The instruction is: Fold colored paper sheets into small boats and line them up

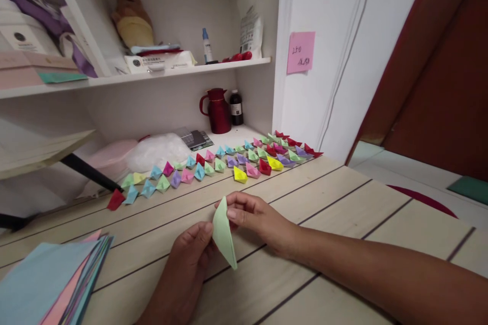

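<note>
A light green piece of folded paper [223, 233] is held upright above the table, one pointed end up and the other down. My left hand [192, 251] pinches its left side, thumb on the near face and fingers hidden behind. On the upper right edge, my right hand [259, 218] grips the same paper between thumb and fingers. Beyond both hands stand rows of small folded paper boats in many colours, among them a yellow paper boat [240, 175] and a red paper boat [116, 200].
A stack of coloured paper sheets [46, 274] lies at the front left of the slatted table [343, 203]. Behind the boats are a dark red jug [220, 111], a dark bottle [236, 107] and a white plastic bag [158, 152]. A shelf [213, 68] runs above them.
</note>
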The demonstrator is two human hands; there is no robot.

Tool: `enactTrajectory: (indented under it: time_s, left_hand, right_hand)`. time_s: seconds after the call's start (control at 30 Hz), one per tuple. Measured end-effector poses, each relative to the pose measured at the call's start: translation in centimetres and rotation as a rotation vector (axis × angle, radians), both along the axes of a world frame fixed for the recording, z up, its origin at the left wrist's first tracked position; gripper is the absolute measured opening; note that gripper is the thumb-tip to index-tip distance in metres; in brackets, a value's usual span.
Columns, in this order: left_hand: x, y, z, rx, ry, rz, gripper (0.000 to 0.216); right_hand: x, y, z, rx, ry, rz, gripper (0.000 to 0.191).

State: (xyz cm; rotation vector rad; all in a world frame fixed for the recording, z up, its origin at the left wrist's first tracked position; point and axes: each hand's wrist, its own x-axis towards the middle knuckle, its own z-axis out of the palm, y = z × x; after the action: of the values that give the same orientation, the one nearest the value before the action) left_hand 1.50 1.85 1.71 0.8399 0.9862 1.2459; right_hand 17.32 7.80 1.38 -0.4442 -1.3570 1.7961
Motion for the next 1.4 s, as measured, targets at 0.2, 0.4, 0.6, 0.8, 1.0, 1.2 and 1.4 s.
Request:
enactTrajectory:
  time_s: [0.2,0.4,0.6,0.8,1.0,1.2,1.4]
  left_hand:
    - [0.0,0.1,0.0,-0.008,0.03,0.01,0.03]
    - [-0.2,0.2,-0.2,-0.017,0.023,0.003,0.026]
    - [-0.3,0.2,-0.9,0.008,0.016,0.01,0.022]
    - [-0.1,0.1,-1.4,0.043,0.28,0.075,0.023]
    - [-0.6,0.7,-0.9,0.181,0.705,0.135,0.019]
    - [-1.1,1.9,-1.6,0.405,0.873,0.215,0.002]
    - [-2.0,1.3,-1.6,0.387,0.884,0.443,0.008]
  right_hand:
    - [0.2,-0.1,0.5,-0.019,-0.019,0.004,0.032]
    - [0.2,-0.1,0.7,-0.02,0.006,0.034,0.027]
    - [0.2,0.0,0.4,-0.052,0.005,0.014,0.025]
    - [0.2,0.2,0.0,-0.039,-0.06,0.011,0.03]
    - [0.8,0.9,-1.2,0.422,-0.477,-0.2,0.012]
    - [0.2,1.2,-2.2,0.852,-0.737,-0.328,0.017]
    - [-0.1,0.8,-2.1,0.976,-0.839,-0.31,0.021]
